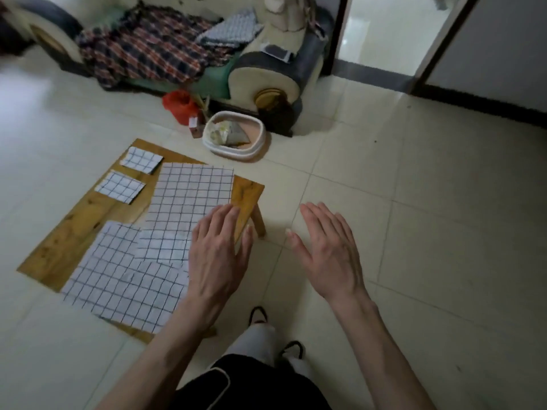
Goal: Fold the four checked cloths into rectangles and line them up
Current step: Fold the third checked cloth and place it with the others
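Two small white cloths with a dark grid, each folded into a neat rectangle, lie side by side at the far left: one folded cloth [142, 160] farther, the other folded cloth [120, 187] just nearer. A large unfolded checked cloth [189, 196] lies flat to their right. Nearest lies a rumpled, partly doubled-over checked cloth [118, 276], its far edge overlapping the flat one.

Dim, flat indoor light fills my view; daylight glares off the floor [355, 39] through the doorway [381, 31] at upper right. Wide-angle lens bends the edges, the far background soft, shadows faint.
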### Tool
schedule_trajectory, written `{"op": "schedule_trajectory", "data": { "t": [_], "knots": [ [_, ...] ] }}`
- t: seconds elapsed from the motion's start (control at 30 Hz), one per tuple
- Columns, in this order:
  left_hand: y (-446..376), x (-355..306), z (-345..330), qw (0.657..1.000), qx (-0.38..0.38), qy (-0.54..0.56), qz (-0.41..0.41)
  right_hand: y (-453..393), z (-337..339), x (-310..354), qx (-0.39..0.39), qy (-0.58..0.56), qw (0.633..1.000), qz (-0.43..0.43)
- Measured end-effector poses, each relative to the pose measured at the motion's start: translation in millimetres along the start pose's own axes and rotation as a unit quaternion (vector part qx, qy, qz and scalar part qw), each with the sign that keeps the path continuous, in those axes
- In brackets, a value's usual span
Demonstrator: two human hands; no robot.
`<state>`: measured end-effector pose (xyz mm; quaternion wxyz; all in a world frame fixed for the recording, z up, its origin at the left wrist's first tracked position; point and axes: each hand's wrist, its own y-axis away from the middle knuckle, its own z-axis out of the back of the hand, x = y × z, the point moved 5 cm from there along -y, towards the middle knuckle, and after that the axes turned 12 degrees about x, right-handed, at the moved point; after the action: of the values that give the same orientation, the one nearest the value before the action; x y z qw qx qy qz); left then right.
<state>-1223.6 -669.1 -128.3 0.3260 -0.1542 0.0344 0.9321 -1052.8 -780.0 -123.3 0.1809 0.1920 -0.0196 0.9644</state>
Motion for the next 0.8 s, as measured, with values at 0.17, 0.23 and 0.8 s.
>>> {"op": "schedule_trajectory", "data": {
  "t": [0.17, 0.23, 0.8],
  "knots": [
    [-1.7, 39.7, 3.0, 0.995, -0.031, -0.004, 0.099, -54.4, -17.3, 25.9, 0.036, 0.008, 0.996, 0.087],
    [-6.7, 52.1, -0.8, 0.991, -0.042, 0.001, 0.125, -76.4, -25.2, 34.1, 0.050, 0.017, 0.992, 0.117],
    [-79.3, 137.4, -26.1, 0.962, -0.087, 0.034, 0.255, -234.2, -79.4, 96.6, 0.095, 0.051, 0.958, 0.266]
  ]
}}
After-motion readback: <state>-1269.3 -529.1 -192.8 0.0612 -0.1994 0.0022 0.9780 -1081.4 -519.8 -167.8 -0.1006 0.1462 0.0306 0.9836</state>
